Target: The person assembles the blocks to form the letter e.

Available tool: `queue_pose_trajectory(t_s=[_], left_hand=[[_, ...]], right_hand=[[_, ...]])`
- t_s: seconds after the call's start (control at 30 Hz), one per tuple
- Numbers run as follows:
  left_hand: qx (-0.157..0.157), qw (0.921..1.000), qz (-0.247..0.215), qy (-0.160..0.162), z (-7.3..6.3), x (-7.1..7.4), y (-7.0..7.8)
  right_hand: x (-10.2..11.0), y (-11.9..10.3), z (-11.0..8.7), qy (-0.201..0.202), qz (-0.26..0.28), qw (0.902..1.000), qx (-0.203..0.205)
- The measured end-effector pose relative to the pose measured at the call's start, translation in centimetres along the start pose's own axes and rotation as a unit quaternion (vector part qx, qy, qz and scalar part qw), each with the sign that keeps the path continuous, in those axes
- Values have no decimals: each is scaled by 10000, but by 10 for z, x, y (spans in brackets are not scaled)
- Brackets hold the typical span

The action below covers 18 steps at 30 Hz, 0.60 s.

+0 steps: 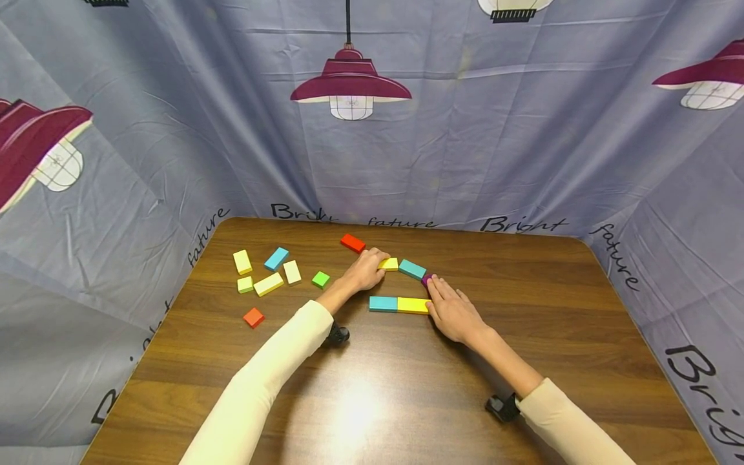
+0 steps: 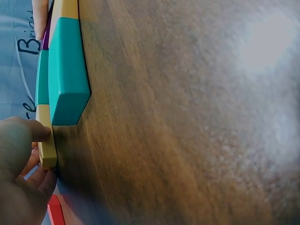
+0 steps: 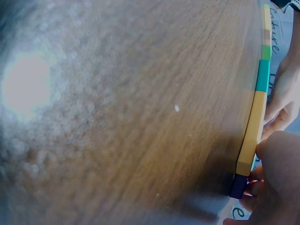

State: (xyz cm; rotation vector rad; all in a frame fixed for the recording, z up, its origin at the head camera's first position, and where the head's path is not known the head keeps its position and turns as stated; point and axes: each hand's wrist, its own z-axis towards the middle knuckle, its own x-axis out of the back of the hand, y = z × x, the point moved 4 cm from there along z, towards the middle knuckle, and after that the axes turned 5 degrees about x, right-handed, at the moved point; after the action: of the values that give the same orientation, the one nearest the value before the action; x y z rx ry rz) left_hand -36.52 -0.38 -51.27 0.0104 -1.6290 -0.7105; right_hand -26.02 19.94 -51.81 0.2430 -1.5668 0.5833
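My left hand [image 1: 366,270] pinches a small yellow block [image 1: 389,264] between thumb and fingers; the left wrist view shows the grip on this yellow block [image 2: 46,145]. Against its right end sits a teal block [image 1: 413,269], angled down toward a purple block [image 1: 426,280]. Straight fingers of my right hand [image 1: 456,313] rest on the purple one and partly cover it. The right thumb is at the right end of a longer yellow block [image 1: 413,305], which lines up with another teal block [image 1: 383,303]. A dark purple block [image 3: 239,186] shows by the right fingers.
Left of the hands lie a red block [image 1: 352,243], a green block [image 1: 321,279], a blue block [image 1: 276,259], an orange-red block [image 1: 253,318] and several pale yellow blocks [image 1: 268,284]. A printed curtain [image 1: 442,161] borders the wooden table [image 1: 372,368] behind and at both sides.
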Motion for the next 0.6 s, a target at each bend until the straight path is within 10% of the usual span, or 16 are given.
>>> queue_pose_trajectory(t_s=[0.6], left_hand=[[186,9997,-87,-118,0,-2,-1]], right_hand=[[-1,0,1,-63,8,10000,-40]])
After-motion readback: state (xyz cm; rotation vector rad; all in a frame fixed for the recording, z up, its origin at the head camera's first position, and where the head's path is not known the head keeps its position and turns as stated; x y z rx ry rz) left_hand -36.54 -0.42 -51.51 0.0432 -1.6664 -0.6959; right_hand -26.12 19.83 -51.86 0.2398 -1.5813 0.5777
